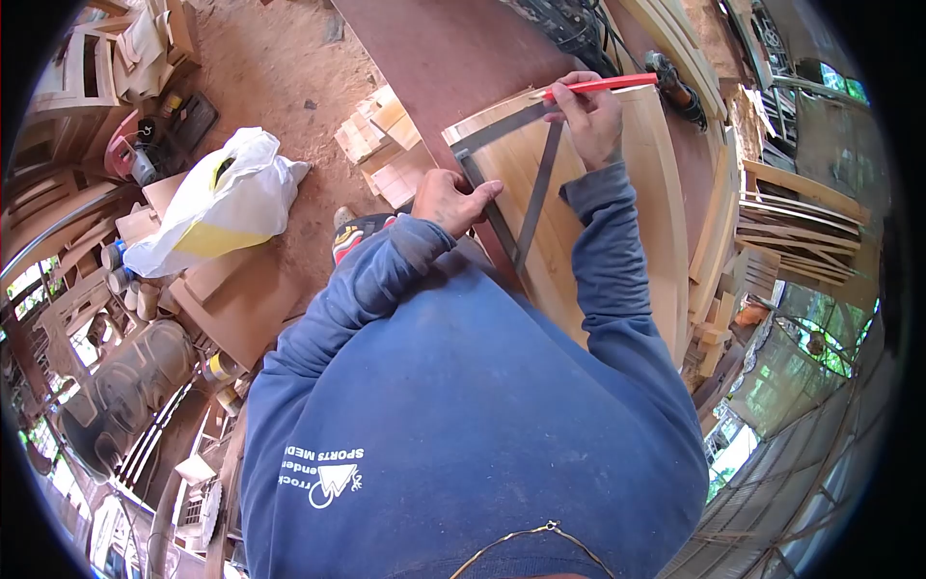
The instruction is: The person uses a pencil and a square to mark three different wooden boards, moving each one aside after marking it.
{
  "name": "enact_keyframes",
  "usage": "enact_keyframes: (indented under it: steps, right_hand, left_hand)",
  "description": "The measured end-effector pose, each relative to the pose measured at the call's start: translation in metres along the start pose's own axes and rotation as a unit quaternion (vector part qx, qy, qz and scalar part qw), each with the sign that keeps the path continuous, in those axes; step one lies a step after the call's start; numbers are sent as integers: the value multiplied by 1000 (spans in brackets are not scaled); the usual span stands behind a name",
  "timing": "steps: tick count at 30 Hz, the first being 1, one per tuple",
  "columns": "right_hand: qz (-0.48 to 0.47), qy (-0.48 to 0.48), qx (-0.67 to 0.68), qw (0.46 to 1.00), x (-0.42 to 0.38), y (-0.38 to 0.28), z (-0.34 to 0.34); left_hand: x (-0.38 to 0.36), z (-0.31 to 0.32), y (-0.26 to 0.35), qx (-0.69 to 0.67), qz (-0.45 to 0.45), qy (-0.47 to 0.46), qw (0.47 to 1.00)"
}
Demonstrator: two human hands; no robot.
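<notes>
My right hand (590, 121) pinches a red carpenter's pencil (617, 84) near one end, its tip down by the far edge of a pale wooden board (550, 227). On the board lies a dark metal square (511, 125) with a diagonal brace, forming a triangle. My left hand (453, 201) grips the square at the board's left edge, thumb stretched over the metal and the other fingers curled, partly hidden. The right palm hovers just beyond the brace.
Beneath the board is a brown tabletop (463, 58). A power tool (678, 92) and dark cables (569, 24) lie at its far side. Curved wooden pieces (801, 227) are stacked right. To the left are wood blocks (381, 130) and a white plastic bag (227, 203).
</notes>
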State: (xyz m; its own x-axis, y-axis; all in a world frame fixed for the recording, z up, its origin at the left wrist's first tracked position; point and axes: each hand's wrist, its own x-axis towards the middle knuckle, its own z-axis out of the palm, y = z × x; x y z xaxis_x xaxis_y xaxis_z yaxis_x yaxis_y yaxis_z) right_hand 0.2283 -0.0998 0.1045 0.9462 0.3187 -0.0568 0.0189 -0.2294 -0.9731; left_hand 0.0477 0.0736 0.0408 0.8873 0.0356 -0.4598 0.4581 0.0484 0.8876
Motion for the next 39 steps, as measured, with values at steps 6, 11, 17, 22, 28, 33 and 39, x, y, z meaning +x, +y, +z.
enact_keyframes:
  steps: [6, 11, 17, 22, 28, 33, 39]
  right_hand:
    - [-27, -44, 6, 999, 5, 11, -3]
    - [-49, -64, 4, 997, 8, 12, -2]
    - [-60, -72, -47, 995, 8, 12, -5]
    - [-82, -70, -39, 993, 4, 11, 1]
    - [-48, -53, 39, 997, 3, 19, -4]
    - [-50, -52, 35, 997, 4, 18, -4]
    - [-71, -76, -12, 995, 5, 15, -3]
  left_hand:
    - [0, 2, -2, 13, -5, 12, 1000]
    - [-1, 2, 3, 49, 4, 29, 998]
    - [-7, 4, 13, -5, -37, 33, 999]
    - [-8, 10, 10, -31, -49, 54, 997]
    - [-8, 8, 9, -21, -41, 34, 998]
    - [-7, 7, 11, -15, -41, 27, 999]
    - [-8, 7, 14, -13, -48, 36, 998]
